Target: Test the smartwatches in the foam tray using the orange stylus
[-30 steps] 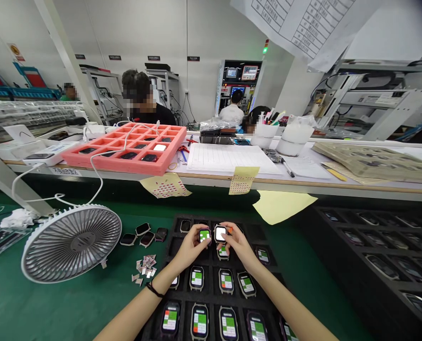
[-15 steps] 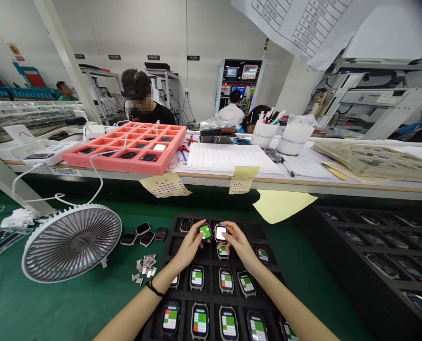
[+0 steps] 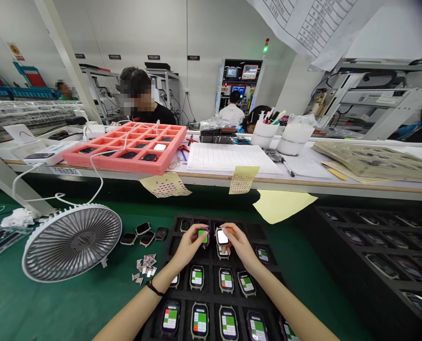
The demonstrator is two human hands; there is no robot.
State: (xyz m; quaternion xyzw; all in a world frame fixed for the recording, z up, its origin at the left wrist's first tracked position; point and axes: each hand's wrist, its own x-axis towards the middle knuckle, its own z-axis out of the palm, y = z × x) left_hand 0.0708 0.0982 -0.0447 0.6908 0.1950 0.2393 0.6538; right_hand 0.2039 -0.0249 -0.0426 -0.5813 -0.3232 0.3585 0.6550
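Over the far rows of the black tray (image 3: pixel 168 265), your left hand (image 3: pixel 186 246) pinches a green-screened watch (image 3: pixel 203 236), and your right hand (image 3: pixel 237 244) grips a white-screened watch (image 3: pixel 222 237) just beside it. Below your wrists, lit watches (image 3: pixel 226 279) fill the tray's pockets. Left of your left hand lie loose dark watches (image 3: pixel 143 234) and a fan (image 3: pixel 70 242).

The green-screen watch (image 3: pixel 203 236) is a small strapless watch body with a dark, purplish case, and its lit display shows mostly green. It sits tilted in the fingers of the left hand (image 3: pixel 188 247), above the far rows of the black tray (image 3: pixel 259 233). Just beside it, the white-screen watch (image 3: pixel 222 237) glows plain white, pinched face up in the right hand (image 3: pixel 238 244).
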